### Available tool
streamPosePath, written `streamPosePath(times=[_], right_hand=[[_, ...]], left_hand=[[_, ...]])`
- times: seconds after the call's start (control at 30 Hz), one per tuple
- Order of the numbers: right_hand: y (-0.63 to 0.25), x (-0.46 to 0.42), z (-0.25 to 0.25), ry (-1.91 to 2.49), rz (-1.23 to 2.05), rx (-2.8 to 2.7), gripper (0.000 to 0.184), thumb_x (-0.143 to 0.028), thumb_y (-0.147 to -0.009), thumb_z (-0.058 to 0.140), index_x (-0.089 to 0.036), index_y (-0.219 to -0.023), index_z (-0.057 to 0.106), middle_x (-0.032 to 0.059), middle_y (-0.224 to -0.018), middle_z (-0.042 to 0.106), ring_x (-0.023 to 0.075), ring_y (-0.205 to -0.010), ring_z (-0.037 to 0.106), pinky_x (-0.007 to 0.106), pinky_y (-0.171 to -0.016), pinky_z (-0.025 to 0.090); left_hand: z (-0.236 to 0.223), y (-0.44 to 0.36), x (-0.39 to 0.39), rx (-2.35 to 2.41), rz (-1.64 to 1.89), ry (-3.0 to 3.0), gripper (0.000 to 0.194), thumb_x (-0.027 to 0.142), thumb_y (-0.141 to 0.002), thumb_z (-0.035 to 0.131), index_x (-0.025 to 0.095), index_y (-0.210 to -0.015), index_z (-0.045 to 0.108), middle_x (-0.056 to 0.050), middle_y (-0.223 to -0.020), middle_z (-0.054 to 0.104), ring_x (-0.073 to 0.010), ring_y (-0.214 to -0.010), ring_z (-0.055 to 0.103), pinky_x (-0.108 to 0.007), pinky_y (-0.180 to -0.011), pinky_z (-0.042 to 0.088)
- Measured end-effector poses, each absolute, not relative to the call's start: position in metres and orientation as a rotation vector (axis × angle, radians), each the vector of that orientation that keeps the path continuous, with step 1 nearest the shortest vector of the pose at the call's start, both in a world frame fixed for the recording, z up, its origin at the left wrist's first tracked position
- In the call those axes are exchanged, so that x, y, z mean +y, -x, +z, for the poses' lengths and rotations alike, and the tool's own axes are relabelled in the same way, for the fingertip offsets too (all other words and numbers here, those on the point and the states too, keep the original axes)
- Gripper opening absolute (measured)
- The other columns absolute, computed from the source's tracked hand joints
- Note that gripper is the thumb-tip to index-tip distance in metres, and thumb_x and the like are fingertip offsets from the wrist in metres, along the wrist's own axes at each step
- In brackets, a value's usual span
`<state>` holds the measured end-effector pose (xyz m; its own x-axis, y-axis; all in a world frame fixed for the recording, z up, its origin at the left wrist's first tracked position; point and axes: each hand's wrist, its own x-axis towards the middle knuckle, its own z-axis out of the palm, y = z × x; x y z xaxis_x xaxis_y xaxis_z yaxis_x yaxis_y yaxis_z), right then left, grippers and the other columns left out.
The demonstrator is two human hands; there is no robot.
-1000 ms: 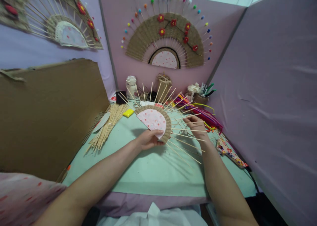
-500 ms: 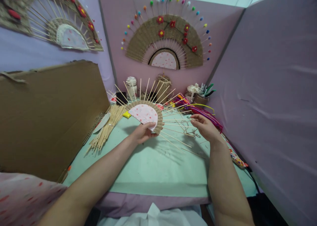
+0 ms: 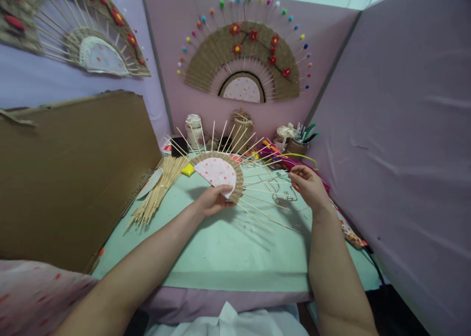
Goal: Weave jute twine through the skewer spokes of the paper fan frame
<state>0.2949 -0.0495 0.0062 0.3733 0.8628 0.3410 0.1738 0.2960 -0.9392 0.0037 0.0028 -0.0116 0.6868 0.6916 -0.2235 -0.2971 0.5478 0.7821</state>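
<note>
My left hand (image 3: pixel 216 199) grips the lower edge of a half-round fan (image 3: pixel 217 171), its thumb lying over the white, red-dotted centre. Woven twine borders that centre, and thin wooden sticks (image 3: pixel 253 139) radiate from it, bare at their outer ends. My right hand (image 3: pixel 306 181) is in the air just beyond the tips of the right-hand sticks, fingers pinched together. Whatever is between those fingertips is too small to make out. Loose loops of twine (image 3: pixel 285 194) show behind the sticks, close to the right hand.
A bundle of wooden sticks (image 3: pixel 158 193) lies on the left near a cardboard panel (image 3: pixel 73 179). Behind stand a white jar (image 3: pixel 194 132), a twine-wrapped container (image 3: pixel 243 132) and a cup of tools (image 3: pixel 299 145). Purple and red strands (image 3: pixel 294 165) lie right. Finished fans (image 3: pixel 243 56) hang behind.
My right hand has moved slightly right, away from the stick tips. The fan in my left hand has shifted slightly down and right.
</note>
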Motion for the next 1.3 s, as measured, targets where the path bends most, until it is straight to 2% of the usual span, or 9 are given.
streamPosePath(times=[0.17,0.33,0.53,0.73,1.1,1.2,1.3], right_hand=[[-0.289,-0.039,-0.003,1.307,0.567,-1.091,0.025,-0.036,-0.060,0.070,-0.018,-0.074,0.059,-0.0010,-0.064,0.057,0.0113,-0.055,0.048,0.024,-0.052,0.036],[-0.275,-0.030,-0.012,1.364,0.364,-1.152,0.022,-0.035,-0.064,0.065,-0.015,-0.074,0.063,0.0022,-0.066,0.060,0.0131,-0.057,0.049,0.027,-0.054,0.038],[-0.258,-0.029,-0.016,1.403,0.145,-1.173,0.019,-0.035,-0.071,0.058,-0.016,-0.076,0.060,0.0019,-0.069,0.060,0.0143,-0.062,0.050,0.028,-0.060,0.040],[-0.248,-0.027,-0.019,1.414,0.215,-1.147,0.019,-0.035,-0.071,0.057,-0.016,-0.075,0.058,0.0028,-0.070,0.059,0.0146,-0.062,0.050,0.029,-0.061,0.041],[-0.257,-0.029,-0.017,1.382,0.144,-1.139,0.020,-0.036,-0.072,0.058,-0.016,-0.077,0.059,0.0022,-0.073,0.061,0.0158,-0.067,0.053,0.030,-0.065,0.042],[-0.260,-0.028,-0.019,1.376,0.131,-1.138,0.019,-0.034,-0.072,0.057,-0.016,-0.077,0.058,0.0011,-0.071,0.060,0.0148,-0.064,0.053,0.028,-0.064,0.041],[-0.262,-0.026,-0.021,1.356,0.119,-1.132,0.017,-0.032,-0.073,0.056,-0.016,-0.079,0.059,0.0009,-0.070,0.059,0.0143,-0.063,0.052,0.028,-0.063,0.041]], left_hand=[[-0.009,-0.005,-0.009,0.478,0.504,-0.751,0.028,0.015,-0.074,0.057,0.008,-0.100,0.063,-0.013,-0.095,0.069,-0.0172,-0.078,0.065,-0.027,-0.066,0.050],[-0.013,-0.010,-0.021,0.400,0.387,-0.749,0.030,0.015,-0.072,0.059,0.009,-0.102,0.063,-0.014,-0.096,0.068,-0.0196,-0.079,0.065,-0.028,-0.065,0.049],[-0.023,-0.019,-0.031,0.289,0.295,-0.756,0.034,0.013,-0.070,0.061,0.007,-0.103,0.062,-0.016,-0.092,0.069,-0.0220,-0.081,0.066,-0.034,-0.076,0.049],[-0.018,-0.022,-0.038,0.233,0.283,-0.761,0.040,0.011,-0.069,0.059,0.008,-0.109,0.060,-0.017,-0.100,0.066,-0.0249,-0.093,0.063,-0.033,-0.076,0.049],[-0.022,-0.019,-0.031,0.343,0.348,-0.745,0.042,0.009,-0.066,0.059,0.009,-0.108,0.061,-0.015,-0.095,0.068,-0.0221,-0.083,0.065,-0.034,-0.073,0.050],[-0.023,-0.018,-0.030,0.349,0.364,-0.735,0.042,0.008,-0.066,0.061,0.009,-0.107,0.061,-0.015,-0.097,0.068,-0.0209,-0.080,0.065,-0.033,-0.072,0.050],[-0.021,-0.018,-0.030,0.313,0.359,-0.732,0.042,0.008,-0.067,0.060,0.010,-0.109,0.060,-0.016,-0.104,0.066,-0.0206,-0.086,0.063,-0.030,-0.071,0.050]])
